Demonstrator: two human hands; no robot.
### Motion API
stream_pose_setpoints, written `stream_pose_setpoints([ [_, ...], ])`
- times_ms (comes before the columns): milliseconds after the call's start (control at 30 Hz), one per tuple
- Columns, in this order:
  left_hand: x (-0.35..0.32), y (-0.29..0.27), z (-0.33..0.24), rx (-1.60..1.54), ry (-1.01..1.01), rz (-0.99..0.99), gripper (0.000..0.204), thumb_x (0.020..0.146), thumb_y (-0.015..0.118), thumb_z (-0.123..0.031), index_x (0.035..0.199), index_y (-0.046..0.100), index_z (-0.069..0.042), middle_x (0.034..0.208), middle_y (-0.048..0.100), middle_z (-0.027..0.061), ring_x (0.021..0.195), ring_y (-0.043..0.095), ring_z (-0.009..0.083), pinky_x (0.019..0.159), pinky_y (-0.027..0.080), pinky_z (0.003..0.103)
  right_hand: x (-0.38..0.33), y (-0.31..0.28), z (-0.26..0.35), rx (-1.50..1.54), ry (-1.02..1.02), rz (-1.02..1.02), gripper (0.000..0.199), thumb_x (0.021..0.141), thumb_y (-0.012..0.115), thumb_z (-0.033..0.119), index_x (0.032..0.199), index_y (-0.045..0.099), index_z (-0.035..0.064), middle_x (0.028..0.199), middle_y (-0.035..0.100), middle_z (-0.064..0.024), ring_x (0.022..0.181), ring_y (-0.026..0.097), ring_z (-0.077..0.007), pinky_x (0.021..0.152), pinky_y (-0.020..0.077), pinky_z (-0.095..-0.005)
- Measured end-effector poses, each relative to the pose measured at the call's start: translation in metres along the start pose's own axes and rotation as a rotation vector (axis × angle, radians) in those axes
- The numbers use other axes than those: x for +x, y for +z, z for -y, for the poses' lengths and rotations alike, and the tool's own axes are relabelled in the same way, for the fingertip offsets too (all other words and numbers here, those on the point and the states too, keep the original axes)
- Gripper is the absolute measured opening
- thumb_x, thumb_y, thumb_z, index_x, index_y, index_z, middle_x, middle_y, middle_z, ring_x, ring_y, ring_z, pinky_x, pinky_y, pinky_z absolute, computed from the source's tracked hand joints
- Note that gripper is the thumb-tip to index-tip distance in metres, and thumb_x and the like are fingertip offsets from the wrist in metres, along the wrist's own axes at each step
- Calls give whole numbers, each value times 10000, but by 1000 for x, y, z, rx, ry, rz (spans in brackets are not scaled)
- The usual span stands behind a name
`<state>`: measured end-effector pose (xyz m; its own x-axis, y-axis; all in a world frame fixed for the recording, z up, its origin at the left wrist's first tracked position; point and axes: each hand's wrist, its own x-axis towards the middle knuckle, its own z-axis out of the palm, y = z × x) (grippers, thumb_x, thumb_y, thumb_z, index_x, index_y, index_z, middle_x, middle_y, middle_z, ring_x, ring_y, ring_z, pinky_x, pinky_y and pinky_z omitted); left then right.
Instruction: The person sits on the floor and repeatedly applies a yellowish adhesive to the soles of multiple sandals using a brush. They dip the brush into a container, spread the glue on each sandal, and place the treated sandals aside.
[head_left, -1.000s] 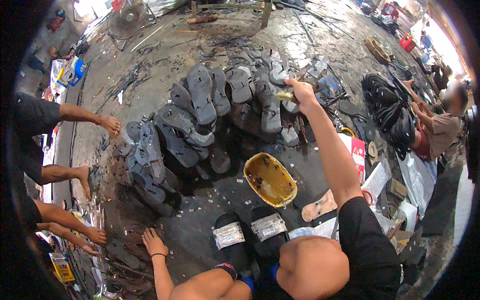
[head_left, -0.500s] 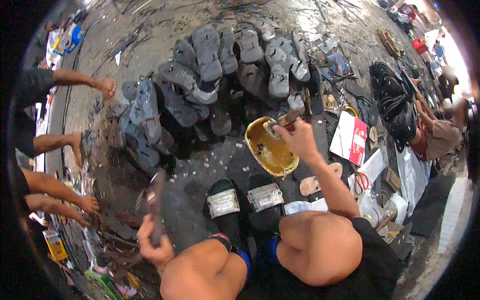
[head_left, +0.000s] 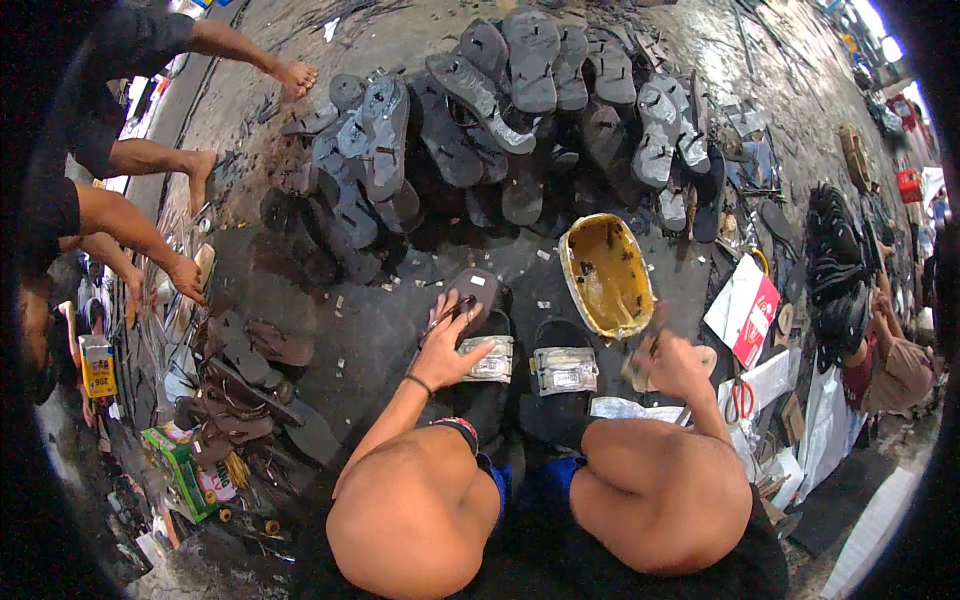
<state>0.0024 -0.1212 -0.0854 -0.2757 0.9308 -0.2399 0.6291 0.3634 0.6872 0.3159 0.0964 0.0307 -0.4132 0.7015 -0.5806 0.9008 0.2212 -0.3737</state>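
My left hand is on a dark brown slipper, its fingers lying along the strap side and its thumb stretched out to the right. The hand hides the slipper's lower part. My right hand, smeared by motion, is closed on a brush whose dark handle shows faintly above the fingers. Just beyond that hand stands a cut-open tub with yellowish glue inside and dark specks on it. My feet in black slides are between the two hands.
Many grey-black slippers lie heaped ahead. Brown slippers lie at left, near other people's hands and feet. At right are red-handled scissors, a red-and-white carton and stacked black soles.
My left hand has brought the brown slipper from the lower left to above my left foot. My right hand has lifted the brush out of the tub and moved down and right. The view has shifted left.
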Motion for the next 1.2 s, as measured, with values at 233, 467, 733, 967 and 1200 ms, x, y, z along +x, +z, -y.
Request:
stream_pose_setpoints([
  [233, 64, -25, -23, -1072, -211, -173, 505, 1090, 393, -351, 1448, 498, -10, 1390, 593, 93, 1242, 586, 213, 1061, 437, 323, 36, 3, 104, 1084, -508, -199, 327, 912, 746, 110, 1200, 621, 19, 1065, 691, -60, 873, 644, -118, 790, 542, -275],
  [467, 68, -71, -90, -1712, -231, -354, 482, 1082, 369, -379, 1392, 525, -44, 1300, 628, 95, 1132, 629, 232, 992, 503, 383, 90, -3, 188, 823, -730, -374, 202, 864, 756, 59, 1042, 681, 0, 959, 717, -101, 877, 679, -154, 754, 532, -307],
  [733, 66, -65, -107, -1696, -132, -330, 501, 1084, 384, -433, 1266, 609, -24, 1153, 682, 81, 1040, 659, 194, 932, 518, 354, 82, -11, 197, 761, -806, -585, 235, 872, 765, 117, 1071, 682, 23, 965, 726, -97, 830, 685, -184, 715, 532, -324],
  [967, 70, -58, -118, -1263, -29, -713, 438, 1081, 453, -377, 1227, 622, 0, 1102, 682, 54, 950, 652, 141, 856, 525, 292, 81, -10, 213, 1249, -625, -474, 215, 936, 701, 106, 1108, 647, -11, 977, 699, -58, 891, 636, -114, 784, 517, -266],
  [1200, 24, -70, -74, -1620, -451, -289, 683, 1025, 382, -607, 1379, 532, -43, 1273, 626, 113, 1116, 625, 258, 1022, 492, 415, 65, 7, 186, 1661, -136, 381, 371, 944, 724, 316, 1173, 627, 40, 979, 683, -12, 784, 596, -87, 694, 475, -247],
])
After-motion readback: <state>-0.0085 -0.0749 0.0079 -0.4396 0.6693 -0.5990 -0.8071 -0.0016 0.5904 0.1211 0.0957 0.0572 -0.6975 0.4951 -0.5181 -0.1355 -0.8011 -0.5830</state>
